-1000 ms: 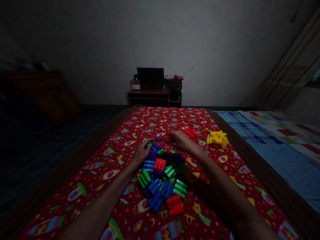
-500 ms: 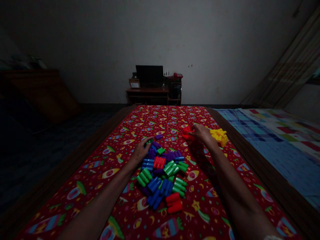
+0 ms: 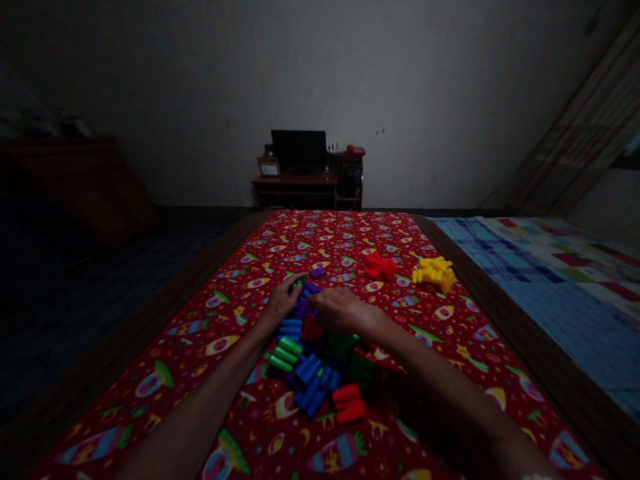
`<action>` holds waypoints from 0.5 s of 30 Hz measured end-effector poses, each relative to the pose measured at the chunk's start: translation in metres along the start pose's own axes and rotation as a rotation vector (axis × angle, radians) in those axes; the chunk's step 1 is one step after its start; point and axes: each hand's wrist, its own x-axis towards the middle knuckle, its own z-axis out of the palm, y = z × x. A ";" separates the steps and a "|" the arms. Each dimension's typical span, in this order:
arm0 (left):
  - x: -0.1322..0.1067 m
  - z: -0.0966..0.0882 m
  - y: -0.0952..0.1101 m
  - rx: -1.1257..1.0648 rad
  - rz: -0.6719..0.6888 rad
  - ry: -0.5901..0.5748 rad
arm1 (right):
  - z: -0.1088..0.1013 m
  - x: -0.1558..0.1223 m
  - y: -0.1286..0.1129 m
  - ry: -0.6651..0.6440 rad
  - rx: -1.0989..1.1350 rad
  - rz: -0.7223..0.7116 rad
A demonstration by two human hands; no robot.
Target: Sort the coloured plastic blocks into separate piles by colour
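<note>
A mixed pile of plastic toy blocks in blue (image 3: 311, 393), green (image 3: 285, 353), purple (image 3: 301, 308) and red (image 3: 349, 403) lies on the red patterned cloth (image 3: 200, 373). My left hand (image 3: 283, 300) rests against the pile's far left edge, fingers stretched out and thumb apart, beside a small green piece. Over the upper part of the pile is my right hand (image 3: 343, 309), its fingers pointing down into the blocks. Its fingertips are mostly hidden, so whether they grip a block does not show. A purple block (image 3: 317, 273) lies just beyond both hands.
A small group of red blocks (image 3: 381, 265) sits farther off to the right. Beyond it is a yellow block cluster (image 3: 434, 273) near the cloth's right edge. A desk with a dark monitor (image 3: 300, 150) stands against the wall. Blue checked bedding (image 3: 505, 287) spreads at right.
My right hand has left the red blocks at the far right and come back left over the pile. The red group now lies free on the cloth. My left hand stays in place.
</note>
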 end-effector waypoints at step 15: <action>-0.001 -0.001 0.001 0.018 0.001 0.009 | -0.008 0.006 0.015 -0.076 0.162 -0.073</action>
